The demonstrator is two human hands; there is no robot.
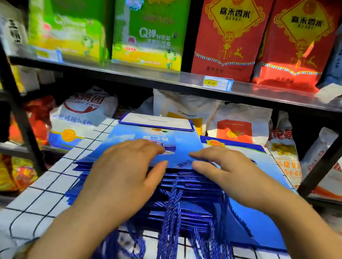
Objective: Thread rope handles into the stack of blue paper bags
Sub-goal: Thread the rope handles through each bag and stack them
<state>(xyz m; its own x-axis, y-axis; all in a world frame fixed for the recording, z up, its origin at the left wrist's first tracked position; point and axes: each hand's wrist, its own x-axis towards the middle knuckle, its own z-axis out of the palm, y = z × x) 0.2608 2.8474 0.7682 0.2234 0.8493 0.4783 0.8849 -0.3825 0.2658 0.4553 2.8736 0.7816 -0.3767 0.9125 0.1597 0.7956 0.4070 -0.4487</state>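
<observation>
Fingers (153, 146) of left hand (127, 171), right hand (231, 174) flat, released, on bag stack (143, 136) edge, rope handles (173, 206) seemingly loose

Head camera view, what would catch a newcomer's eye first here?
Dead centre, the left hand and right hand rest on the stack of blue paper bags, which sits on a black-and-white checked cloth. Twisted blue rope handles spill from the near edge of the stack toward the viewer. Behind, on the upper shelf, two red rice bags stand to the right of bright green packs.
</observation>
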